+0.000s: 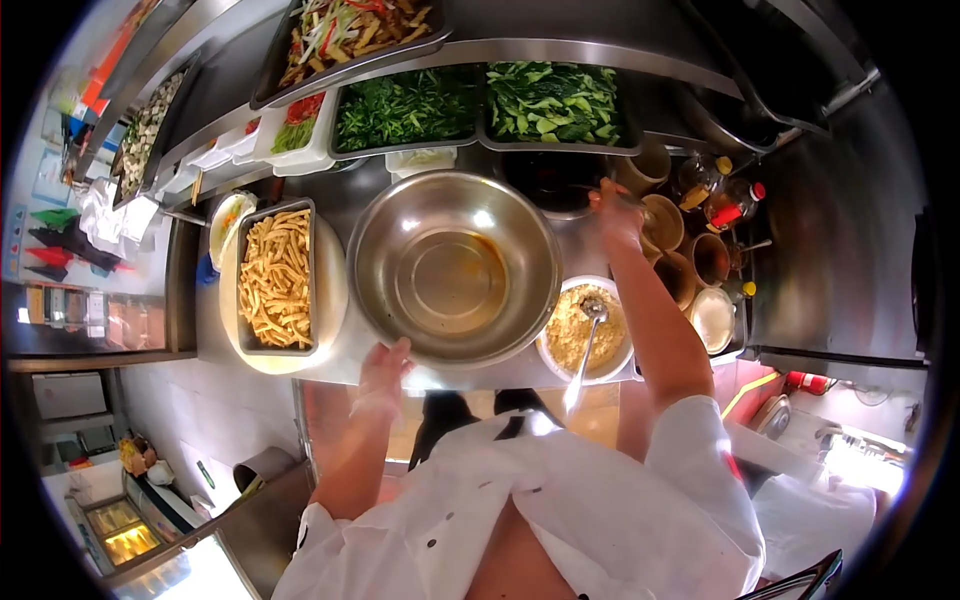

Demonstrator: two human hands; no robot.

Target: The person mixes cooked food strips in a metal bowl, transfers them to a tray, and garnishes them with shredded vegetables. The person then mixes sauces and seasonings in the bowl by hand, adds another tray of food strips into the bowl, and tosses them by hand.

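A wide stainless steel mixing bowl rests on the counter, with a thin brownish liquid smear inside. My left hand is at its near left rim, fingertips closed against the edge. Up and to the right, my right hand reaches beside a dark container, its fingers bent together; what they hold is hidden. Below my right forearm stands a white tub of pale yellow crumbly food, a metal spoon resting in it. A metal tray of pale fried strips lies left of the bowl on a round board.
Along the back are trays of chopped greens and leafy greens, with a tray of mixed strips on the shelf above. Several brown pots and bottles with red and yellow caps crowd the right side.
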